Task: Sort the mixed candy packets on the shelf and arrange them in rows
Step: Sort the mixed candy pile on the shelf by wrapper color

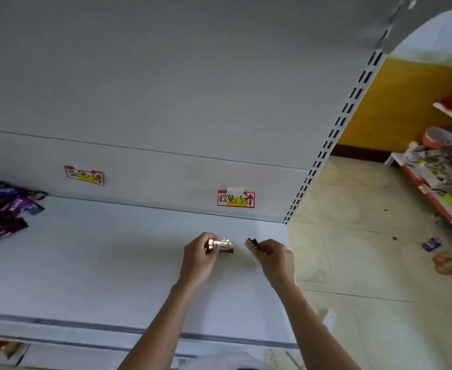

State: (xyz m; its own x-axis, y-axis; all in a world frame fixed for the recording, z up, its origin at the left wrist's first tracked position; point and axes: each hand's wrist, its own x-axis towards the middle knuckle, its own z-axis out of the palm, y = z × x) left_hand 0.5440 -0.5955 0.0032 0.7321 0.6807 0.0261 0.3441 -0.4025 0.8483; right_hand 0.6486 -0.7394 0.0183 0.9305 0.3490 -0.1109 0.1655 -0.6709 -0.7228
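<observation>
Left grip (202, 259) is curled round the left end of a gold packet (222, 247), held low over the white shelf (112, 249) near its right end; whether it touches the shelf I cannot tell; right grip (276, 260) pinches a second packet (253, 245), gold with a dark tip, tilted with its free end pointing up and left; the two packets are near each other but apart; both are in front of a red-and-yellow label (236, 198) stuck on the back panel; another label (84, 175) is farther left; purple packets (3, 214) lie in a loose heap at the shelf's far left, well apart from the hands; on the floor (353, 249) to the right lies a small wrapper (431, 244) near a stocked rack (433, 182).
</observation>
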